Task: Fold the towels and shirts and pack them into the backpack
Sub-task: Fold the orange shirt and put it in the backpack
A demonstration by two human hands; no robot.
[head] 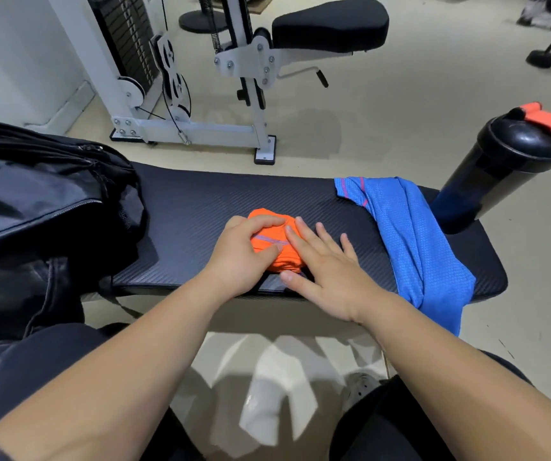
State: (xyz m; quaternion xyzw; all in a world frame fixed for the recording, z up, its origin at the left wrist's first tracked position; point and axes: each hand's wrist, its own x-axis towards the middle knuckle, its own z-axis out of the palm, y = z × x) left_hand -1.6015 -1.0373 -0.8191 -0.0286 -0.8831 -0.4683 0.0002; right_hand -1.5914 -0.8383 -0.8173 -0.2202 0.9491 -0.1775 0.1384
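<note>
Left hand (244, 252): curled over the orange cloth (275, 249), thumb and fingers pinching it so the folds hold.
Right hand (329, 272): fingers straight and spread, pressing the cloth's right side to steady it.
Cloth: a small bundle by the front edge of the bench (201, 207), mid-length.
Blue shirt (410, 234): unfolded at the right end, hanging over the front edge; next, I judge.
Backpack (34, 201): open at the left end, close for packing.
Hidden: backpack cut off, its inside dark; towel or shirt, I cannot tell.

Backpack (34, 207) is running off frame's left edge. Left hand (241, 257) & right hand (330, 274) are covering most of orange cloth (269, 217). Bottle lid (550, 121) is getting clipped at right edge; gym gear (546, 8), upper rt, is looking blurred.
</note>
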